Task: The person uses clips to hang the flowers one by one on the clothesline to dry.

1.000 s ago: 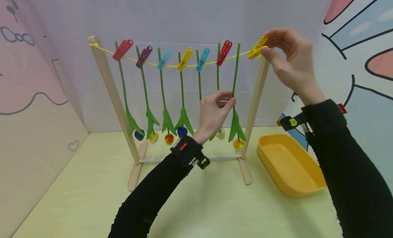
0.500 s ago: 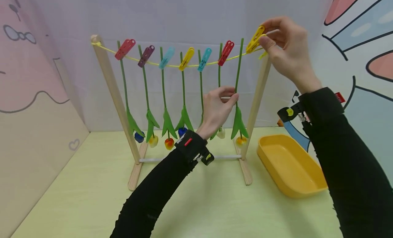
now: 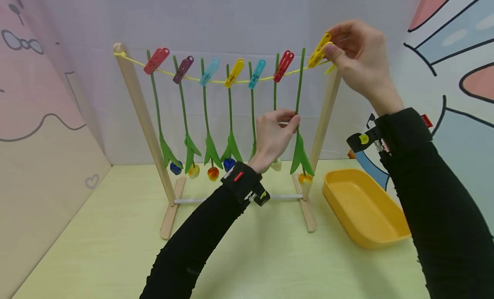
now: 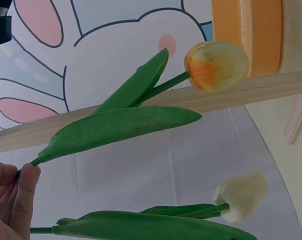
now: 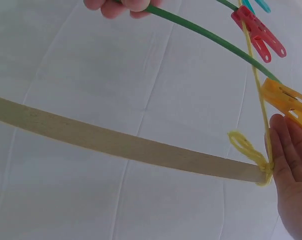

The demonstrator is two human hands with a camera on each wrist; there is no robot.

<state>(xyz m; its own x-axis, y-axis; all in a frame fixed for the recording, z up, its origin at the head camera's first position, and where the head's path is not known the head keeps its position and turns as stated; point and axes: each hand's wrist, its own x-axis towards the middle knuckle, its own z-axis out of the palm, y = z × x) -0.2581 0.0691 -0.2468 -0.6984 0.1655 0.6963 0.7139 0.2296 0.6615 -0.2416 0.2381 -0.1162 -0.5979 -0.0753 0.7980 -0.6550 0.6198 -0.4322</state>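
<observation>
My left hand (image 3: 274,136) pinches the green stem of an artificial tulip (image 3: 300,155) just above its leaves. The tulip hangs head down, its yellow-orange bloom (image 4: 218,65) clear in the left wrist view. The top of its stem passes across the yellow string (image 3: 266,79) and rises above it. Between thumb and fingers, my right hand (image 3: 362,61) holds a yellow clothespin (image 3: 319,51) by its handles, close to the right post. In the right wrist view the nose of the clothespin (image 5: 286,100) is right by the string and the stem's end.
Several upside-down tulips (image 3: 210,149) hang from the string under coloured clothespins such as a red one (image 3: 283,66). Wooden posts (image 3: 144,123) carry the string, joined low down by a white rod (image 3: 283,197). A yellow tray (image 3: 366,209) sits right of the stand.
My right hand has lifted the yellow clothespin slightly up and left to the string. My left hand has shifted the tulip a little up and right. Over the last half second both are almost still.
</observation>
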